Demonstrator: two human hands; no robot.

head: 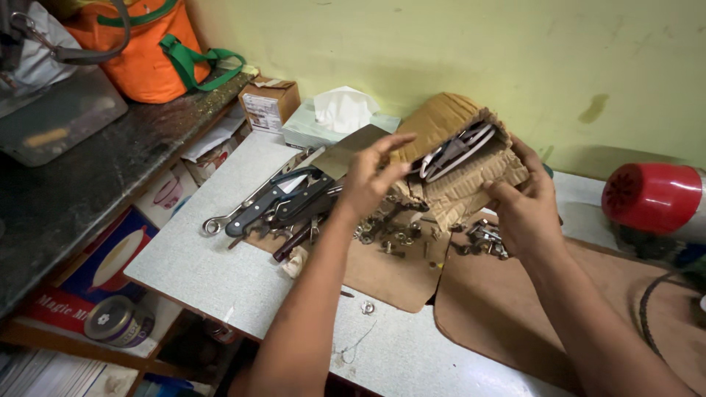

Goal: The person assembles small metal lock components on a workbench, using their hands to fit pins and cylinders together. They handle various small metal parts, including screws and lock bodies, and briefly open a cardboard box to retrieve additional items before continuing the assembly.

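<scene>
Torn cardboard box (pixel 460 158) is held up off the table (pixel 198 257), tilted with its open end toward the camera, flat white-and-dark metal parts showing inside; it sits between both hands, above a scatter of nuts and small fittings (pixel 397 235) on a brown cardboard sheet (pixel 390 276). Right hand (pixel 526 209) grips the box's right edge from below, fingers wrapped on it; left hand (pixel 371 176) is at the left side, fingers spread wide, only fingertips near the box, contact unclear. Left of that lie pliers and a wrench (pixel 268 202); tissue box (pixel 334 117) sits behind, red cylindrical tool (pixel 651 197) far right.
</scene>
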